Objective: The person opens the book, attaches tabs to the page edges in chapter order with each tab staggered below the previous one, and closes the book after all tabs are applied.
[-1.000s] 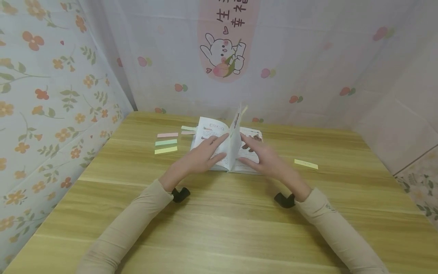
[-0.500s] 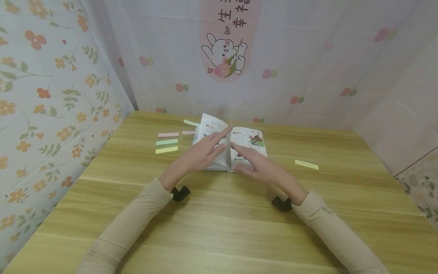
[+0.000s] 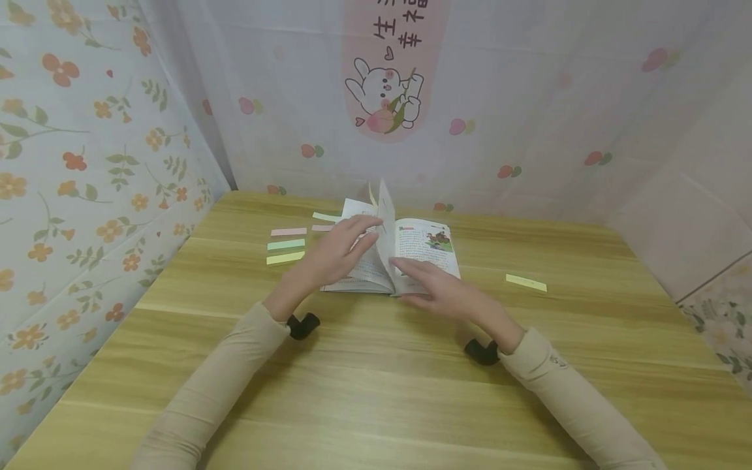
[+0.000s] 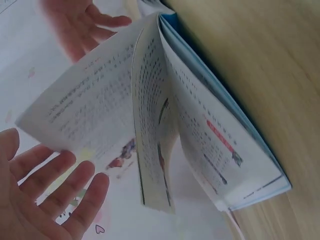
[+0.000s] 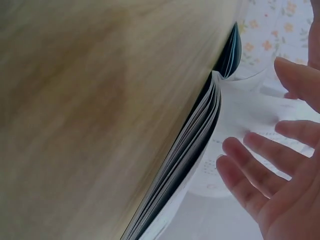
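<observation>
An open book [image 3: 425, 245] with printed text and coloured pictures lies on the table. A lifted page [image 3: 386, 225] stands nearly upright at its middle. My left hand [image 3: 337, 254] is over the left half, its straight fingers reaching toward the lifted page. In the left wrist view, those spread fingers [image 4: 87, 182] are beside the free edge of a raised page [image 4: 95, 100]. My right hand [image 3: 431, 284] is over the lower right half, fingertips right at the lifted page. In the right wrist view, its fingers [image 5: 265, 155] are extended and apart in front of a page.
Pink [image 3: 288, 232], green [image 3: 286, 245] and yellow [image 3: 285, 258] sticky strips lie left of the book. Another yellow strip [image 3: 526, 282] lies to the right. A green tab [image 3: 326, 217] sticks out from the book's left side. A printed curtain [image 3: 505, 85] hangs behind the table.
An upright page went over to the left, and another page now stands up at the middle. My left hand has shifted slightly left; my right hand has moved a little left.
</observation>
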`<state>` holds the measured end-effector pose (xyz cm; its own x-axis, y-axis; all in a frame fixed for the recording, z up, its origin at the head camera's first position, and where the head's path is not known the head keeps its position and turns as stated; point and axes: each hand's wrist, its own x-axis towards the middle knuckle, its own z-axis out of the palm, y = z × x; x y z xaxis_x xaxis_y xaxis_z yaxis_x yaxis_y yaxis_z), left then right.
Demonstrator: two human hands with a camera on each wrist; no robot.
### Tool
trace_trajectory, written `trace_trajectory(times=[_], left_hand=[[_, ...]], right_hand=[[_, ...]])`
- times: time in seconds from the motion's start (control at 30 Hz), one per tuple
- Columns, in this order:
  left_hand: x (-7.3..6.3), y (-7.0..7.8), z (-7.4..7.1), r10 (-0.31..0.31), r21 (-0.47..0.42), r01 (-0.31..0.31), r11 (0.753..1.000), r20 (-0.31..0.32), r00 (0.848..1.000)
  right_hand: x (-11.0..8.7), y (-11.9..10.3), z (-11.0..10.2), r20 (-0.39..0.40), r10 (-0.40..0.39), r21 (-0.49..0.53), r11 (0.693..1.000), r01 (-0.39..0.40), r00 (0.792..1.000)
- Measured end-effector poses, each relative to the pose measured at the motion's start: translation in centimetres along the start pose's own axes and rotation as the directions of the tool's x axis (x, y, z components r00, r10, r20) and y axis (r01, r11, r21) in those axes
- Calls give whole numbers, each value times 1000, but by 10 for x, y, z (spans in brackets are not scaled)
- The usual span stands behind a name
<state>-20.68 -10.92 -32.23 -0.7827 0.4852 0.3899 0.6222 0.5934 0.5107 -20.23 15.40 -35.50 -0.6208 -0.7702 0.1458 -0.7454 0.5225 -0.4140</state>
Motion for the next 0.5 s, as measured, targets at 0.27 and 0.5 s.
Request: trace_trajectory(times=[0.27,0.5], left_hand=[[-2,-4,-4,57,47,-55,997,-46,997],[-3,-7,-10,47,200,-43,979,-13,999]], right_hand=[[0,1,2,39,8,-26,1000,-6,999],[0,-1,3,86,10,-44,999,-6,996]])
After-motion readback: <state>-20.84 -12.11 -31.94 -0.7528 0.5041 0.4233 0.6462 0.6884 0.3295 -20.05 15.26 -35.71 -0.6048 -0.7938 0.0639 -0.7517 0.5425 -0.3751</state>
